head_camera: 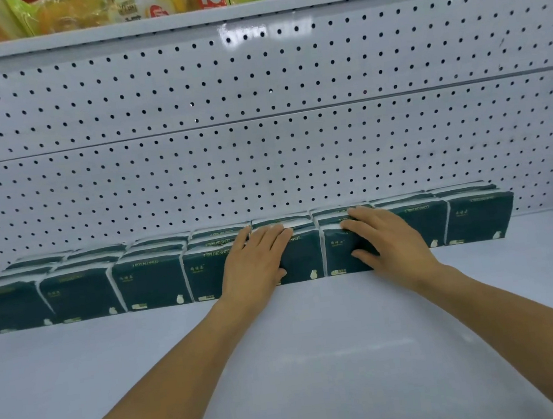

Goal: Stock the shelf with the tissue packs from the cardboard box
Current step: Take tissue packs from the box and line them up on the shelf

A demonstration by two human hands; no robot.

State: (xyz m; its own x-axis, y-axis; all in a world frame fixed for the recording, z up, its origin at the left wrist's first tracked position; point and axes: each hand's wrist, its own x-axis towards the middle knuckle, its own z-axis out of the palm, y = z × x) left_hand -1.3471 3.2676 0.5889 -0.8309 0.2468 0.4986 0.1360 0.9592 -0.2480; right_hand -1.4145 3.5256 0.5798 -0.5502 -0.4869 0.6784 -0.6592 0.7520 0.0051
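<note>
Your left hand (251, 260) lies flat, fingers straight and spread over the top and front of one pack; the grip holds nothing. Your right hand (387, 239) rests likewise on the neighbouring pack, fingers extended, thumb against its front face. The dark green tissue packs (149, 282) stand in a row along the shelf's (301, 344) back edge, against the perforated back panel (260, 142). Packaged goods (141, 0) sit on the upper shelf.

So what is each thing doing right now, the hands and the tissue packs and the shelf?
Left hand: flat, fingers straight, pressing on the packs.
Right hand: flat, fingers straight, pressing on the packs.
Tissue packs: wrapped, lined up in a row against the pegboard.
Shelf: bare in front of the row.
</note>
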